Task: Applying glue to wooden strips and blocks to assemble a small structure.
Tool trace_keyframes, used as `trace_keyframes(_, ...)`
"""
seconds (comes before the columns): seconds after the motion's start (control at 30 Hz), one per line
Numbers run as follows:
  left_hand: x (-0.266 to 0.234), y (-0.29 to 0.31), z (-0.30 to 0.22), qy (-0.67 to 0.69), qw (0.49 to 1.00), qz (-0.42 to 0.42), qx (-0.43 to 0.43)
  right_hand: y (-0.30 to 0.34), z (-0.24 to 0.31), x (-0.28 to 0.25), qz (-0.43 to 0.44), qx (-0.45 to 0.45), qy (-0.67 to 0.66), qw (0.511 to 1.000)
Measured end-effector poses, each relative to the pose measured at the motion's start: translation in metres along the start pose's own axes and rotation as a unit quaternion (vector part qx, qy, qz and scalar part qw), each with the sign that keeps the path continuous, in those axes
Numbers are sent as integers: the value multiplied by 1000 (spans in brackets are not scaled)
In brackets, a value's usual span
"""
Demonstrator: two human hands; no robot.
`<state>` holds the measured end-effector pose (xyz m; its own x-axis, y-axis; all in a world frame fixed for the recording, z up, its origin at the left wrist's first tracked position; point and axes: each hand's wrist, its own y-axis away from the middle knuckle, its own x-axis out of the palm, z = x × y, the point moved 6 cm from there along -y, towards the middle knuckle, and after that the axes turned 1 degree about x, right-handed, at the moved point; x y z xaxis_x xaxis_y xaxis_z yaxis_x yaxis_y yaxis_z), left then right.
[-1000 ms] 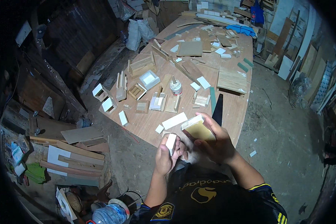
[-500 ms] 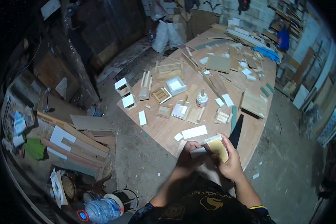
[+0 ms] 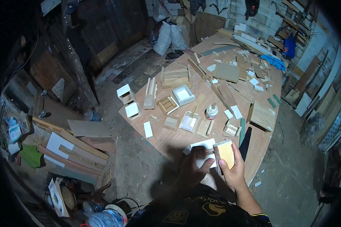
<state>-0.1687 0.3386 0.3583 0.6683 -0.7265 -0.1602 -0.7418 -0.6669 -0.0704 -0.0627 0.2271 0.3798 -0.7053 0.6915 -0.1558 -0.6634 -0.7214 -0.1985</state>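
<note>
In my right hand [image 3: 235, 171] is a small wooden block [image 3: 226, 154] with a pale yellow face and a darker side edge, held upright with the thumb on its lower front. My left hand [image 3: 193, 165], in shadow, is closed round a small white panel [image 3: 205, 162], its thumb lying across the lower part. The panel's edge is close beside the block; whether they touch I cannot tell. Just beyond the hands, a white strip [image 3: 203, 144] lies on the wooden table [image 3: 161, 140], partly covered by my fingers.
A glue jar [image 3: 211, 111] stands mid-table among small wooden frames and a white tray [image 3: 183, 94]. A black handsaw blade [image 3: 247, 143] lies right of my hands, near an open wooden box [image 3: 262, 116]. White boxes [image 3: 132, 110] sit at the left edge. Scrap boards [image 3: 83, 147] lean at left.
The block has turned more upright, its yellow face now more toward me. My left hand has moved slightly lower and left, its white panel showing more. The view has shifted slightly.
</note>
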Motion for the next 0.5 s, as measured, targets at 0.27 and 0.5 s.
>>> trace_keyframes(0.27,-12,-26,16,89,992,1,85,-11,17,10,-1,-12,26,1000)
trace_keyframes(0.5,-10,-47,14,195,979,-57,-11,-12,15,3,-45,-4,95,994)
